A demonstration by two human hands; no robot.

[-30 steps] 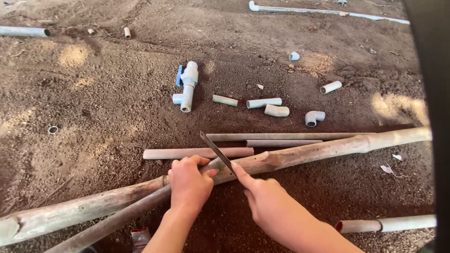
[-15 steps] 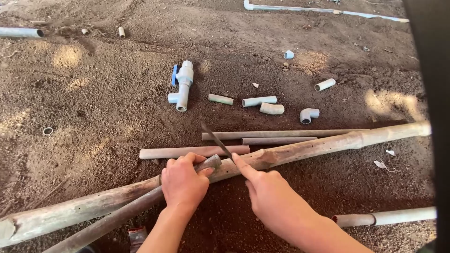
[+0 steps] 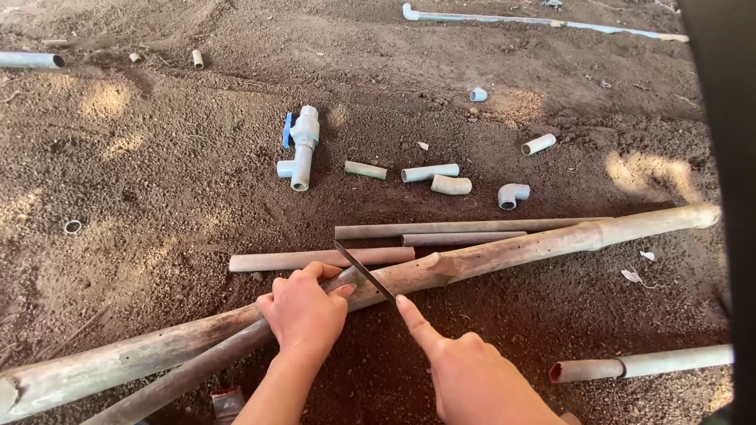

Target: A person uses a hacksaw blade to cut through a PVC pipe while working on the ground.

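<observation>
My left hand (image 3: 303, 311) grips a thin grey pipe (image 3: 181, 374) that lies slanted on a long wooden pole (image 3: 488, 256) on the dirt. My right hand (image 3: 472, 378) holds a thin dark saw blade (image 3: 364, 271), index finger stretched along it. The blade rests across the pipe's end just right of my left thumb. The blade's handle end is hidden in my right hand.
Loose pipe pieces (image 3: 319, 258) lie beyond the pole. Farther off are a valve with a blue handle (image 3: 299, 145), short pipe offcuts (image 3: 429, 172) and an elbow fitting (image 3: 512, 194). Another pipe (image 3: 642, 364) lies at lower right. A long white pipe (image 3: 535, 21) runs along the top.
The saw blade has slid a little along its length across the pipe. My left hand keeps its grip on the pipe.
</observation>
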